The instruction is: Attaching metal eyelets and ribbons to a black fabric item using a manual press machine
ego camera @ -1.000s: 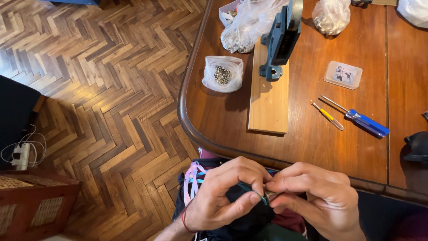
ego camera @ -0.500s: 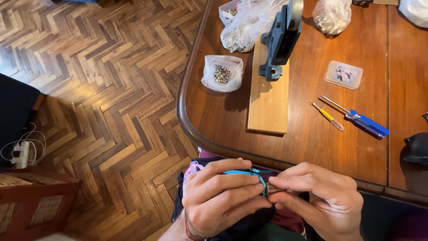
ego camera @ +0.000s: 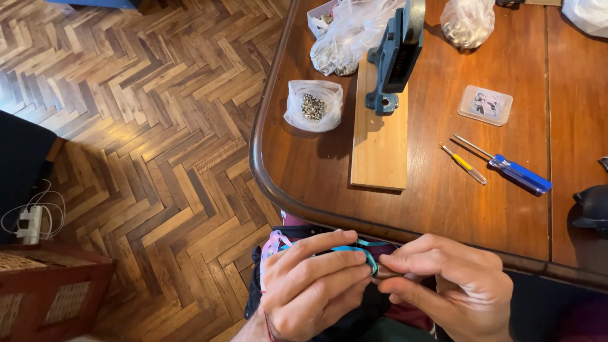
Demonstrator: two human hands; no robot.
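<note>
Below the near edge of the wooden table [ego camera: 443,209], my left hand [ego camera: 310,285] grips a thin teal strap [ego camera: 345,249] that runs over a dark fabric bundle [ego camera: 354,310] on my lap. My right hand [ego camera: 449,285] meets it fingertip to fingertip and pinches the strap's end, where a small metal piece [ego camera: 385,273] shows. Pink and pale straps [ego camera: 272,244] hang by my left hand. Most of the fabric is hidden under both hands.
On the table: a blue press [ego camera: 396,54] fixed to a wooden board [ego camera: 379,145], a plastic bag of small metal rivets [ego camera: 313,104], more clear bags [ego camera: 345,31], a small clear case [ego camera: 484,104], a yellow-handled tool [ego camera: 463,163] and a blue-handled screwdriver [ego camera: 513,170]. Herringbone parquet floor [ego camera: 145,126] lies left.
Both hands have risen slightly toward the table edge. The teal strap has come into view across my left fingers, and the fingertips have closed tighter around its end.
</note>
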